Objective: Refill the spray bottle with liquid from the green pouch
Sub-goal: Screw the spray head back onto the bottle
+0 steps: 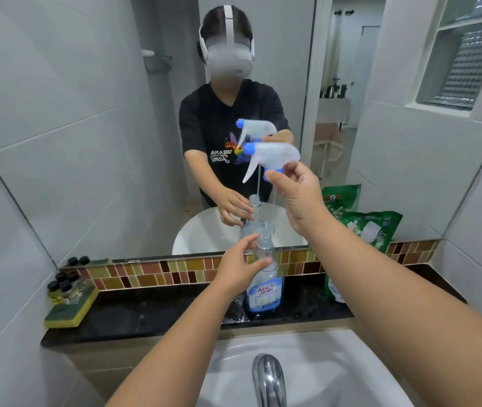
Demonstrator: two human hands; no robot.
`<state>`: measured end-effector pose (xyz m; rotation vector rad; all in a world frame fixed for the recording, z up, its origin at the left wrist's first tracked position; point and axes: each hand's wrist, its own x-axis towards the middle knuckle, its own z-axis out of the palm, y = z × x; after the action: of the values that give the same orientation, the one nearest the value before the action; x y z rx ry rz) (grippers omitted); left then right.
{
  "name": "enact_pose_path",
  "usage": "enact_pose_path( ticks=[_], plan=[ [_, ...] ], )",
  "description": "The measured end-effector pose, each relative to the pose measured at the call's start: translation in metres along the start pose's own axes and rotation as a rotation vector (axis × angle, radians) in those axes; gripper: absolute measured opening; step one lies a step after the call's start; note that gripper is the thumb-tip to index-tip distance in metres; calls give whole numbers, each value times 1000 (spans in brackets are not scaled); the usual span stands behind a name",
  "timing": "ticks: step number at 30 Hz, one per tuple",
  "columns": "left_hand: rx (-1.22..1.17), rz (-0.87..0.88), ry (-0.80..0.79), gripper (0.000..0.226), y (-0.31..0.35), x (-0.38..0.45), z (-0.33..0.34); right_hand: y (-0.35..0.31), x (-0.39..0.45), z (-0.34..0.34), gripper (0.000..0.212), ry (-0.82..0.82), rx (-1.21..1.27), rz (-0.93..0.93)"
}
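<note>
A clear spray bottle (264,284) with a blue label stands upright on the black counter (151,315), its neck uncapped. My left hand (238,267) grips its upper part. Above it my right hand (294,198) pinches the blue collar of the white-and-blue trigger sprayer head (272,157), lifted clear of the neck, its thin dip tube hanging down toward the bottle. The green pouch (363,230) leans against the mirror to the right of the bottle, partly hidden behind my right forearm.
A mirror (87,142) fills the wall behind and reflects the person, bottle and pouch. A green-yellow sponge (71,309) with several small black-capped bottles (63,284) sits at the counter's left. Below are the white sink (322,365) and chrome tap (269,380).
</note>
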<state>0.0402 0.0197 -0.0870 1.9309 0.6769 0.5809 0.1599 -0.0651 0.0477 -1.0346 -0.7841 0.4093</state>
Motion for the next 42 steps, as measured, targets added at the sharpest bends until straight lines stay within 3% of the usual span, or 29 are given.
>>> enact_pose_path(
  ticks=[4, 10, 12, 14, 22, 27, 30, 33, 37, 42],
  plan=[
    [-18, -24, -23, 65, -4, 1, 2, 24, -12, -23, 24, -44, -207, 64],
    [-58, -58, -23, 52, -2, 3, 4, 49, -29, -37, 51, -108, -291, 196],
    [-69, -65, -30, 50, -2, 2, 4, 53, -33, -38, 59, -118, -422, 185],
    [-75, -60, -38, 47, -2, 2, 3, 55, -33, -38, 58, -161, -544, 156],
    [-79, -83, -85, 46, -6, 8, 1, 52, -25, -43, 35, -316, -658, 195],
    [-97, -76, -60, 44, -4, 4, 2, 48, -23, -33, 36, -293, -866, 182],
    [-91, -63, -40, 45, -4, 2, 4, 37, -21, -24, 49, -278, -1150, 130],
    [-68, -76, -38, 47, -7, 1, 5, 17, -19, -20, 72, -385, -1108, 89],
    [-68, -117, -51, 44, -11, -3, 5, -14, -11, -16, 30, -625, -1169, 113],
    [-80, -143, -63, 48, -21, -5, 8, -20, -3, -5, 29, -726, -1417, 87]
  ],
)
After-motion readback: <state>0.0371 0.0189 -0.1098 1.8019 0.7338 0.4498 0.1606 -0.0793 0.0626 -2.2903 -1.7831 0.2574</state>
